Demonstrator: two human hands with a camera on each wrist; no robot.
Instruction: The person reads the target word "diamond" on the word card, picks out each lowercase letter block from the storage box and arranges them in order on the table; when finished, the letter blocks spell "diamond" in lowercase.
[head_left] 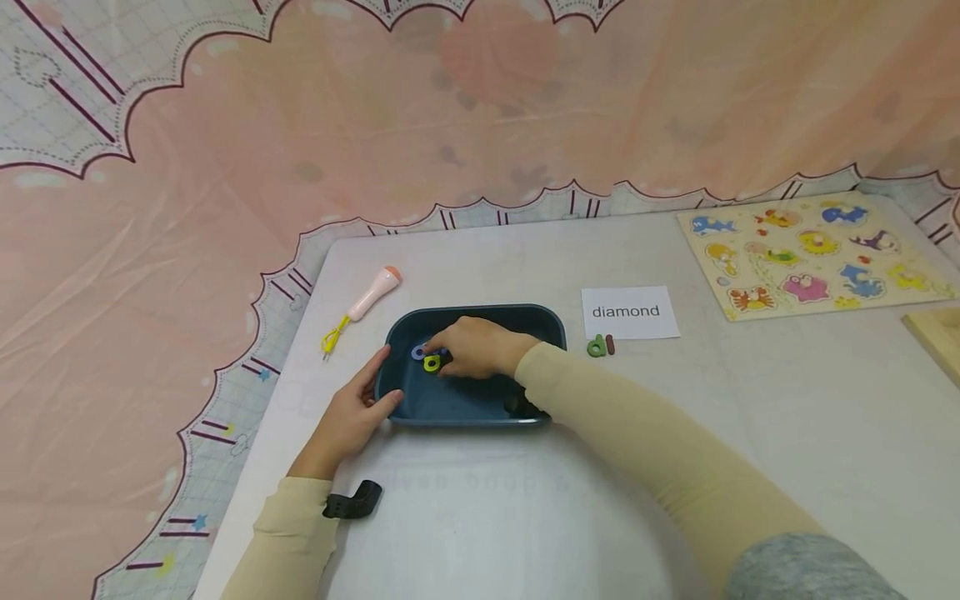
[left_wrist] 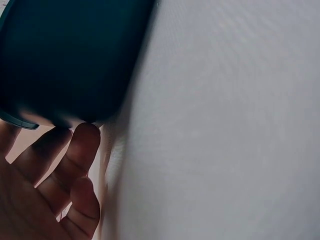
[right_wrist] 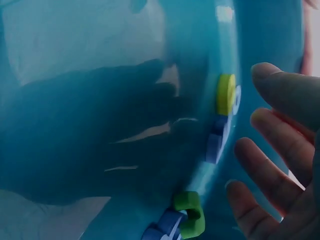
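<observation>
A dark blue-green tray (head_left: pixel 457 410) lies on the white table. My left hand (head_left: pixel 348 417) holds its left end, the thumb over the rim; the left wrist view shows curled fingers against the tray's outer wall (left_wrist: pixel 75 65). Inside the tray, my right hand (head_left: pixel 480 348) reaches over small letter pieces. Its fingers look loosely spread in the right wrist view, apart from a yellow letter piece (right_wrist: pixel 226 95) and a purple-blue one (right_wrist: pixel 215 145). Green (right_wrist: pixel 192 215) and dark blue (right_wrist: pixel 167 225) pieces lie further along the tray. The hand partly hides the pieces in the head view.
Right of the tray lies a white card reading "diamond" (head_left: pixel 630 312), with a green letter d (head_left: pixel 596 346) and a dark red straight letter (head_left: pixel 610 344) below. A pink-and-yellow pen-like tool (head_left: pixel 363 304) lies at left. A sea-animal puzzle board (head_left: pixel 817 258) and wooden piece (head_left: pixel 937 333) are at right.
</observation>
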